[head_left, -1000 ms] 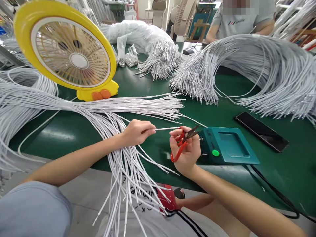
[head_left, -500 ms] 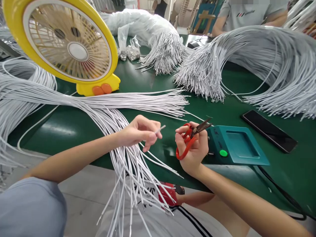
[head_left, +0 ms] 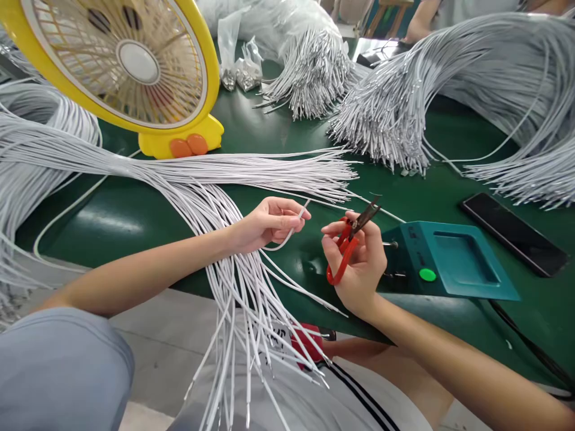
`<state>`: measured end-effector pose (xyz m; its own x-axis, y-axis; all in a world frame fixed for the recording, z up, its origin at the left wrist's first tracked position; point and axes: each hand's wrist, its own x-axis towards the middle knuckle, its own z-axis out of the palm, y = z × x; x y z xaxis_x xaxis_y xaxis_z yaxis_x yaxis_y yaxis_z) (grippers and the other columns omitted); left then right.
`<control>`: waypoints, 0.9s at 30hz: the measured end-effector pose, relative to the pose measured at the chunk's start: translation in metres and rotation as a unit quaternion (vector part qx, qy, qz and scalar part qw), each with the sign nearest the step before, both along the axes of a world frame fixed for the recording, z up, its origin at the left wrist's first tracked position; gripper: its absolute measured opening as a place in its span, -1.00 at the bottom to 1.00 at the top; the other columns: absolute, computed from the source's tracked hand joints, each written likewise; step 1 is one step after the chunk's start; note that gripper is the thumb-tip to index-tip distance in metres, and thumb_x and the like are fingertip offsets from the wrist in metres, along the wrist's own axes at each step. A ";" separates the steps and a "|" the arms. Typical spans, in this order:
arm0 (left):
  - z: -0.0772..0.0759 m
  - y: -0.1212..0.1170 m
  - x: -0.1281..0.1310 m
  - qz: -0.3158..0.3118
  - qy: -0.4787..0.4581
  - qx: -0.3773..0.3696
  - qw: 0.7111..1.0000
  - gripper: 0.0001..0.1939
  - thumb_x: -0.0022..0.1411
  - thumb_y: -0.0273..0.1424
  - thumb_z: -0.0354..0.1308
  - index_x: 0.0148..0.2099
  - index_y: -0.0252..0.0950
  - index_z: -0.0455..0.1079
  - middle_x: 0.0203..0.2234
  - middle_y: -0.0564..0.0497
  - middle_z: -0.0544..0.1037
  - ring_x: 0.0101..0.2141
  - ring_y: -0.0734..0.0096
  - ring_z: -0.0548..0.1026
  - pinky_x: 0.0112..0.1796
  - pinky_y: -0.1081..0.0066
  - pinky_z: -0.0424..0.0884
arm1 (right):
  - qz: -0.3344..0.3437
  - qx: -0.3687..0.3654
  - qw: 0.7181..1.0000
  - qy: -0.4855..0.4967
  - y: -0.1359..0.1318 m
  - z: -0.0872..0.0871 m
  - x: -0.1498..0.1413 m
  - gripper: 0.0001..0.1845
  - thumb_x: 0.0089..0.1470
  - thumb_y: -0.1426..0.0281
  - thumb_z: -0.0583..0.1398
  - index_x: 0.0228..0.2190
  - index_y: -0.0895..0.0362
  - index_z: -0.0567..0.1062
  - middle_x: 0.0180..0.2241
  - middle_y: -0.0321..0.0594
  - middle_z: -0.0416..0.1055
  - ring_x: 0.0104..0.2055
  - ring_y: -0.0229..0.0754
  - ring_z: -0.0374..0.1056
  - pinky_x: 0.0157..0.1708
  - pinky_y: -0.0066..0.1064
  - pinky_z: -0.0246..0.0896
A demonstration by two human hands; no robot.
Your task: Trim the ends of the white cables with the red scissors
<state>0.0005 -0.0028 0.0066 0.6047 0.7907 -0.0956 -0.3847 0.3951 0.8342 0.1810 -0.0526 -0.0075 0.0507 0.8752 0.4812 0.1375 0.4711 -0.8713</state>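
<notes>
Between the thumb and fingers of my left hand (head_left: 274, 222) is a white wire (head_left: 304, 209), its end pointing up and to the right. My right hand (head_left: 362, 263) is closed around red-handled scissors (head_left: 344, 261), their dark blades angled up to the right and slightly apart. The scissors and the wire end do not touch. Under my left forearm a bundle of white wires (head_left: 233, 281) fans down over the table's front edge onto my lap. Other wires of that bundle (head_left: 269, 170) lie flat toward the right, behind my hands.
A teal device (head_left: 467, 257) with a green button stands right of my right hand, near a phone (head_left: 514, 233). Large wire bundles (head_left: 386, 114) fill the back right. A yellow fan (head_left: 209, 129) and small bags of metal parts (head_left: 248, 69) stand behind. A person sits across.
My left hand has raised the wire, whose end now points more steeply upward. The right hand still holds the scissors in much the same pose. The whole view has tipped downward.
</notes>
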 end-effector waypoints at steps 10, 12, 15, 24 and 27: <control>-0.003 0.000 -0.001 -0.046 0.017 0.022 0.999 -0.82 0.11 -0.36 0.30 -0.31 -0.41 0.53 -0.55 0.00 0.53 -0.70 0.76 0.31 -0.67 0.70 0.18 | 0.012 0.002 1.000 0.001 0.000 0.000 0.000 -0.51 0.01 0.56 0.21 -0.03 -0.02 0.30 -0.33 -0.31 0.45 -0.31 -0.32 0.40 -0.38 -0.47 0.35; -0.003 0.000 -0.001 -0.043 0.021 0.017 0.999 -0.80 0.10 -0.34 0.31 -0.31 -0.42 0.53 -0.55 0.00 0.53 -0.72 0.76 0.30 -0.68 0.71 0.18 | 0.012 0.004 1.000 0.000 0.000 0.000 0.001 -0.50 0.00 0.57 0.22 -0.03 -0.02 0.30 -0.32 -0.31 0.45 -0.32 -0.32 0.39 -0.38 -0.46 0.35; -0.002 0.000 -0.001 -0.040 0.029 0.009 0.999 -0.77 0.07 -0.32 0.33 -0.32 -0.42 0.53 -0.57 0.01 0.53 -0.73 0.77 0.29 -0.68 0.71 0.19 | 0.008 0.006 1.000 -0.005 0.000 0.000 0.001 -0.50 0.00 0.56 0.22 -0.03 -0.02 0.30 -0.32 -0.30 0.45 -0.32 -0.32 0.39 -0.38 -0.45 0.36; -0.002 -0.001 -0.001 -0.059 0.039 0.002 0.998 -0.78 0.05 -0.34 0.34 -0.34 -0.45 0.52 -0.58 0.00 0.53 -0.72 0.73 0.33 -0.69 0.71 0.23 | 0.024 0.009 1.000 -0.016 -0.001 -0.001 0.002 -0.49 0.01 0.54 0.22 -0.01 -0.01 0.29 -0.22 -0.23 0.50 -0.29 -0.28 0.43 -0.36 -0.40 0.41; -0.001 -0.001 -0.001 -0.072 0.040 -0.002 0.997 -0.81 0.05 -0.38 0.34 -0.35 -0.43 0.51 -0.57 0.00 0.54 -0.71 0.70 0.36 -0.67 0.69 0.27 | 0.034 0.016 0.999 -0.019 -0.001 -0.001 0.003 -0.46 -0.01 0.55 0.23 0.01 -0.01 0.28 -0.17 -0.22 0.51 -0.29 -0.28 0.44 -0.37 -0.41 0.42</control>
